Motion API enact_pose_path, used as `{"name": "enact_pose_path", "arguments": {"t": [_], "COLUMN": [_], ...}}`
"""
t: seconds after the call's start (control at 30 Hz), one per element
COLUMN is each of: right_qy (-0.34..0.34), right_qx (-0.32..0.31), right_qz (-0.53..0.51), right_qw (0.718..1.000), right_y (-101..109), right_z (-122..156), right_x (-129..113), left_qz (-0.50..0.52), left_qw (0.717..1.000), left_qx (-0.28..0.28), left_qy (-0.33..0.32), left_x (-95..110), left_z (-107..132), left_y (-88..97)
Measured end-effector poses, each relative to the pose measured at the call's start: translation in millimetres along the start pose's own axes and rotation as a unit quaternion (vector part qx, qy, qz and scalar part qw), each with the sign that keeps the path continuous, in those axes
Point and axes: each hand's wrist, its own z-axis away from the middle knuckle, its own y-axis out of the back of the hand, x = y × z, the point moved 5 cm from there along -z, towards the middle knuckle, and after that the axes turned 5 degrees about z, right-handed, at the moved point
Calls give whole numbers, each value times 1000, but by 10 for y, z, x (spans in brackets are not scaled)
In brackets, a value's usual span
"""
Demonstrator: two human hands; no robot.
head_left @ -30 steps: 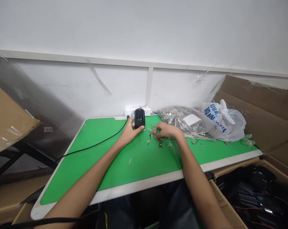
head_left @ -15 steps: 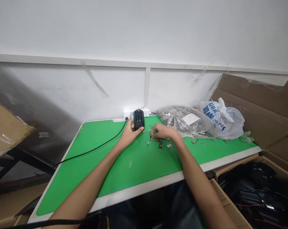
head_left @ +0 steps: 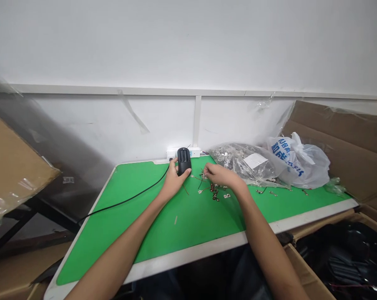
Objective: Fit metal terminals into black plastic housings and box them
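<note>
My left hand (head_left: 173,181) is closed around a small black device (head_left: 184,161) with a black cable (head_left: 129,200), standing at the far edge of the green mat (head_left: 151,216). My right hand (head_left: 221,176) rests on the mat just to the right, fingers pinched on a small wired metal part (head_left: 202,178) that I cannot name exactly. Several small metal parts (head_left: 216,193) lie scattered under and beside that hand.
A clear bag of metal parts (head_left: 241,160) and a white plastic bag with blue print (head_left: 297,160) lie at the back right. A white power strip (head_left: 193,152) sits against the wall. Cardboard boxes (head_left: 341,141) flank the table on both sides.
Both hands stay at nearly the same spot; my right hand's fingers have shifted slightly among the small parts. The camera has tilted, moving the whole scene a little down and right.
</note>
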Motion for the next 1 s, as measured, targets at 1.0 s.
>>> {"name": "enact_pose_path", "arguments": {"t": [1.0], "right_qy": [87], "right_qx": [120], "right_qz": [4], "right_qw": [989], "right_y": [80], "right_z": [-88], "right_x": [-15], "left_qz": [-63], "left_qw": [995], "left_qx": [18], "left_qy": [-74], "left_x": [87], "left_z": [16], "left_y": [3]}}
